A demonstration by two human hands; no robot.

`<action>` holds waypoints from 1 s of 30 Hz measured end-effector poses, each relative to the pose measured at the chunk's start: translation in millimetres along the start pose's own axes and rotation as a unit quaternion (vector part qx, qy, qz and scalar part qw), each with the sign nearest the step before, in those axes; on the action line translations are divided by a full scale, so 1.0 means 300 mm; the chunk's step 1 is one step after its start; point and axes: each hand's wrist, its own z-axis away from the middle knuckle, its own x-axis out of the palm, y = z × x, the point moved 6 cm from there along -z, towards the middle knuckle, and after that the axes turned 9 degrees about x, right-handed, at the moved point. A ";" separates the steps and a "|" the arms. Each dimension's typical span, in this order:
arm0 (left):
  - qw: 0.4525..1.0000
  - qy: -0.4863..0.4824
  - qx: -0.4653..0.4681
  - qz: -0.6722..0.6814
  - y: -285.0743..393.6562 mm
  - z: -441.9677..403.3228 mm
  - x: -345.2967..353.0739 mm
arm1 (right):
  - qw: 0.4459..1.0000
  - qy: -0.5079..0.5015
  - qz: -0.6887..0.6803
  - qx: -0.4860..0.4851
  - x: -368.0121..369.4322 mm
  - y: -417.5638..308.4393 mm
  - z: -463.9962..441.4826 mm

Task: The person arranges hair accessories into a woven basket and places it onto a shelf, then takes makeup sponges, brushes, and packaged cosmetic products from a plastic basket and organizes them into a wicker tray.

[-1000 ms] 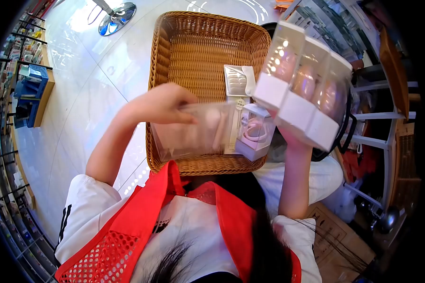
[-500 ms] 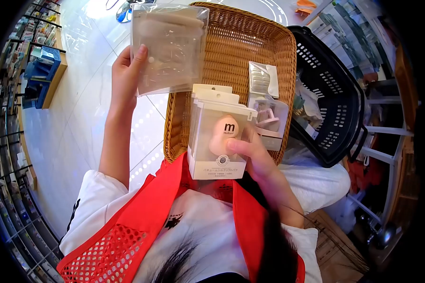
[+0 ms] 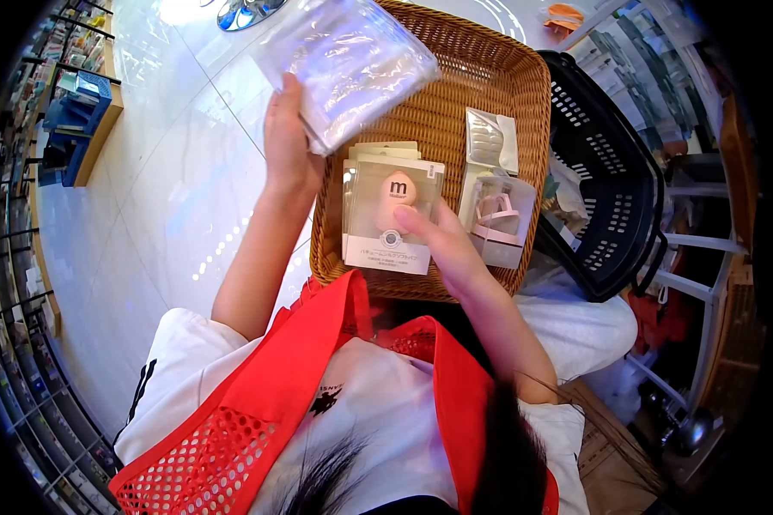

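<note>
My left hand (image 3: 290, 142) grips a clear plastic package (image 3: 356, 69) above the left rim of a brown wicker basket (image 3: 537, 129). Its contents are hard to make out through the glare. My right hand (image 3: 438, 245) holds a stack of clear boxes with white bases (image 3: 391, 257) at the basket's near left part, the thumb on the front box. That box shows a peach-coloured sponge marked "m". To its right in the basket are a white pack with a row of oval pieces (image 3: 487, 142) and a clear box with a pink item (image 3: 500, 219).
A black plastic basket (image 3: 610, 206) with some packages in it stands right of the wicker one. Shelves of goods (image 3: 26, 215) line the far left, with a blue display box (image 3: 77, 112). A white metal rack (image 3: 691, 240) and a cardboard box (image 3: 614, 455) are at the right.
The plastic package has gone from low over the basket to its upper left and turned. The boxes have swung from the right to the basket's near left, their fronts now facing up.
</note>
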 end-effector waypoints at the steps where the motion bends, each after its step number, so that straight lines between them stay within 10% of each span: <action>1: 1.000 0.002 0.004 0.005 -0.014 0.013 0.009 | 0.999 -0.016 0.024 -0.029 0.004 0.003 -0.007; 7: 0.999 0.026 0.045 0.013 -0.017 0.048 0.046 | 0.982 0.038 0.143 -0.116 0.017 0.044 0.018; 14: 0.995 -0.001 0.087 -0.044 -0.073 0.026 0.049 | 0.963 0.030 0.262 0.050 -0.009 0.044 0.085; 23: 0.982 -0.076 0.121 -0.127 -0.041 -0.038 0.118 | 0.993 0.113 0.019 0.013 -0.139 0.027 0.146; 27: 0.919 -0.160 0.193 -0.303 0.037 -0.150 0.188 | 0.973 0.171 -0.078 -0.133 -0.228 -0.089 0.297; 30: 0.840 -0.301 0.081 -0.443 -0.008 -0.266 0.213 | 0.943 0.254 -0.124 -0.176 -0.399 -0.086 0.392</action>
